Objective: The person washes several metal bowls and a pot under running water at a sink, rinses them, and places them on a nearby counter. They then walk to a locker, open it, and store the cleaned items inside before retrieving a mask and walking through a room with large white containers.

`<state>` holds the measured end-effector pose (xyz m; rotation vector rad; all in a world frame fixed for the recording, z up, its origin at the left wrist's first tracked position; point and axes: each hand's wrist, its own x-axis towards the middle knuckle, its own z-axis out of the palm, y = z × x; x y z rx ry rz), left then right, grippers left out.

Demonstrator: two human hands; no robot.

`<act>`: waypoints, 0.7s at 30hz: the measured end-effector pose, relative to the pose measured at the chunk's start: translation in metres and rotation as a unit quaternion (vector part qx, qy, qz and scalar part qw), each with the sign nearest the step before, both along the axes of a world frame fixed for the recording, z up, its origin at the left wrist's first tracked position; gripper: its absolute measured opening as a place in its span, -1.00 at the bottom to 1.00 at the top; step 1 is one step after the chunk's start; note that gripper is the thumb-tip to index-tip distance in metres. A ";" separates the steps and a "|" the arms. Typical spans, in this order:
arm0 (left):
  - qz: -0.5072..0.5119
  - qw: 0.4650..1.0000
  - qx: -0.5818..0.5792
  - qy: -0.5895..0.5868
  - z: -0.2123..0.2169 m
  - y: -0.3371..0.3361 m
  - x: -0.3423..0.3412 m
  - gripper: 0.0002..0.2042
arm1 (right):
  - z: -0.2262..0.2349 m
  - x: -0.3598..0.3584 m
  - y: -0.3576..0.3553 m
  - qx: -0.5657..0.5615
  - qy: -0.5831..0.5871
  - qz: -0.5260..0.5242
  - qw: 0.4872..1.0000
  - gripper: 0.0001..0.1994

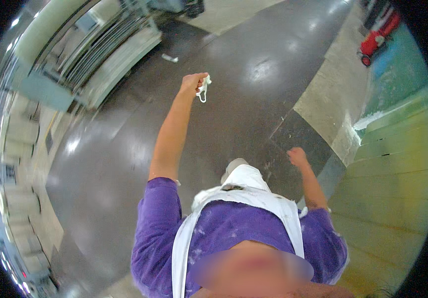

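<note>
My left hand (193, 82) is raised out in front of me, fist closed around a small scrap of white cloth (204, 90) that dangles from it. My right hand (297, 156) hangs low beside my hip with its fingers curled and nothing in it. I wear a purple short-sleeved shirt and a white apron (246, 196) dusted with white powder. Below me lies a dark, glossy floor (234, 99).
A large pale machine with stacked metal racks (100, 54) stands at the upper left. A small white scrap (170, 58) lies on the floor ahead. A red wheeled cart (378, 37) sits at the upper right. Pale green panels (392, 164) run along my right.
</note>
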<state>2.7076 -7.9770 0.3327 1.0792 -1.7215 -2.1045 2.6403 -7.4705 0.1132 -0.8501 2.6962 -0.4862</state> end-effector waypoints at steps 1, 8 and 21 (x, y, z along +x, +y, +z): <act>0.017 0.999 0.036 0.023 -0.013 -0.014 -0.052 -0.73 | -0.002 -0.023 0.018 -0.039 -0.052 -0.027 0.997 -0.76; -0.043 0.963 0.254 0.081 -0.010 -0.035 -0.373 -0.79 | 0.110 -0.224 -0.188 -0.462 -0.387 -0.313 0.734 -0.71; -0.108 0.955 0.262 0.085 0.001 -0.209 -0.828 -0.76 | 0.213 -0.786 -0.592 -0.601 -0.460 -0.354 0.549 -0.78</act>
